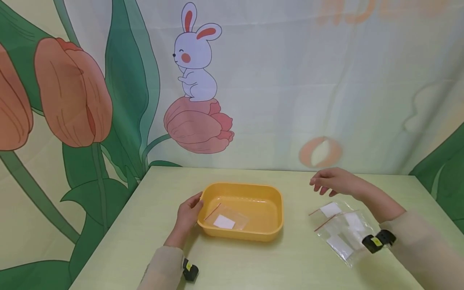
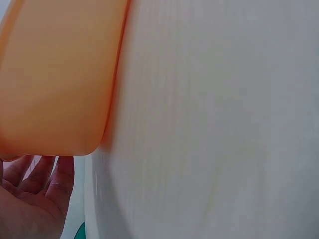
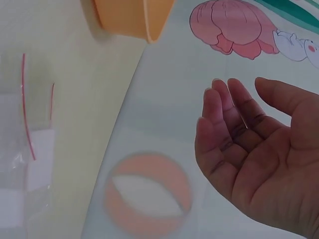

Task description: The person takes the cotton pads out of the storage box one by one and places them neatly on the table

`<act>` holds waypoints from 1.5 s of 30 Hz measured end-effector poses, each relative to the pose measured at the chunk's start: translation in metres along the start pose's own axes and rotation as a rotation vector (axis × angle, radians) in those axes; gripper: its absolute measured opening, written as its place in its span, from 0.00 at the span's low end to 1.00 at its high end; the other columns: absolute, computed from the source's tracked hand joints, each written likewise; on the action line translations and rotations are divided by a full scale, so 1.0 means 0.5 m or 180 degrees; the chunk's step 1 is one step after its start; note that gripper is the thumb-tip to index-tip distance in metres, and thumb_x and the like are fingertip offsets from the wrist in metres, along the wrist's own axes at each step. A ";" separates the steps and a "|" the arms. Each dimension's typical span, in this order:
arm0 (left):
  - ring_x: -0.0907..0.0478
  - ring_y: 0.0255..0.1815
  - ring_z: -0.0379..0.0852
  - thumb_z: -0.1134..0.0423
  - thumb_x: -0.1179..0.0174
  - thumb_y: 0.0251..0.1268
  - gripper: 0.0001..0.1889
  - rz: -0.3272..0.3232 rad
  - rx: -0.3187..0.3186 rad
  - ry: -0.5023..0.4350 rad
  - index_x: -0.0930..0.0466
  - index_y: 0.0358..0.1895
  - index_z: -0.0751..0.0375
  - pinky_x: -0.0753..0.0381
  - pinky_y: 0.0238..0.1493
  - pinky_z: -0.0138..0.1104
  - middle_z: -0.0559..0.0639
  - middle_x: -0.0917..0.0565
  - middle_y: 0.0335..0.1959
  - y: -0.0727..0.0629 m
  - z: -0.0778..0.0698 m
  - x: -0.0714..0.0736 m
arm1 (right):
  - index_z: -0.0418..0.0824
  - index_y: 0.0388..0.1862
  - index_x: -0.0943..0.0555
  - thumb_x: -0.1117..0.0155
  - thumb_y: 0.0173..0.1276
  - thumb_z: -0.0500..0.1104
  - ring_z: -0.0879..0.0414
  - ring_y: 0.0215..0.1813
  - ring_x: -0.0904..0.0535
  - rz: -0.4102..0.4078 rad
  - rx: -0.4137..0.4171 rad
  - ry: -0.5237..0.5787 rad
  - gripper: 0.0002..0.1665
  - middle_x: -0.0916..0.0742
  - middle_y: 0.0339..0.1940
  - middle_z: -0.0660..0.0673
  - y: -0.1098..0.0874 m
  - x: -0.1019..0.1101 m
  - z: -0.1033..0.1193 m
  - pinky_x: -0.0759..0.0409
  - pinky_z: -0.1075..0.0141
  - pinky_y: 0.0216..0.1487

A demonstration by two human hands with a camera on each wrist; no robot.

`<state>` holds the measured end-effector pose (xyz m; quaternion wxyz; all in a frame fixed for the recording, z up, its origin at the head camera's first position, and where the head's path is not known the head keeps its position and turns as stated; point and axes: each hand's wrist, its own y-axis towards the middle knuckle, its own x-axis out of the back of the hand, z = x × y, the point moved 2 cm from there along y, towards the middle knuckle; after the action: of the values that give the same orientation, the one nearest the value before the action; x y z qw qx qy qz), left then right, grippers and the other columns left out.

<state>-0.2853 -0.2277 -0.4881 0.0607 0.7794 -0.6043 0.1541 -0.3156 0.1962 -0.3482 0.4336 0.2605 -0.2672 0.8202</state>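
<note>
A yellow plastic basin stands in the middle of the table. My left hand holds its left rim; in the left wrist view the fingers meet the basin's end wall. Inside the basin, on its left side, lies a clear zip bag with a white card in it. To the right, my right hand hovers with nothing in it, its fingers loosely bent, palm showing in the right wrist view. Just below it, several clear zip bags with red seal lines and white cards lie overlapping on the table.
The pale table ends at a hanging cloth printed with tulips and a rabbit. Black wrist cameras sit on the left and right sleeves; the right forearm passes over part of the bag pile.
</note>
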 end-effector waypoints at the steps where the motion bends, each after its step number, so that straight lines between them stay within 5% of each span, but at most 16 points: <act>1: 0.30 0.75 0.65 0.65 0.50 0.79 0.23 0.0002 0.0006 -0.0006 0.30 0.73 0.64 0.28 0.76 0.53 0.70 0.27 0.73 0.000 0.000 0.000 | 0.30 0.57 0.21 0.49 0.82 0.46 0.54 0.47 0.17 0.0025 0.0001 0.0000 0.21 0.13 0.46 0.39 0.005 -0.002 0.006 0.16 0.64 0.45; 21: 0.31 0.75 0.64 0.65 0.50 0.79 0.24 0.0013 0.0094 -0.0009 0.30 0.74 0.63 0.28 0.76 0.52 0.69 0.28 0.73 0.001 0.002 0.000 | 0.36 0.58 0.19 0.42 0.77 0.51 0.57 0.48 0.16 0.0650 0.0064 0.0045 0.23 0.12 0.48 0.43 0.119 -0.028 0.092 0.13 0.65 0.53; 30: 0.33 0.77 0.64 0.64 0.50 0.79 0.23 -0.0029 0.0068 0.0080 0.29 0.73 0.63 0.29 0.77 0.52 0.68 0.28 0.74 0.000 -0.001 0.000 | 0.35 0.64 0.21 0.46 0.78 0.46 0.57 0.53 0.14 0.1206 0.0229 0.0001 0.23 0.12 0.57 0.39 0.176 -0.042 0.127 0.14 0.58 0.61; 45: 0.33 0.77 0.65 0.65 0.50 0.79 0.23 -0.0024 0.0074 0.0113 0.29 0.73 0.64 0.30 0.78 0.52 0.69 0.28 0.73 -0.001 -0.004 0.000 | 0.35 0.68 0.24 0.46 0.79 0.46 0.56 0.52 0.16 0.1426 0.0008 0.0017 0.25 0.13 0.59 0.39 0.251 -0.123 0.185 0.15 0.57 0.63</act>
<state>-0.2853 -0.2271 -0.4862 0.0629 0.7795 -0.5983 0.1746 -0.3743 0.0390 -0.3486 0.2410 0.1931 -0.3162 0.8970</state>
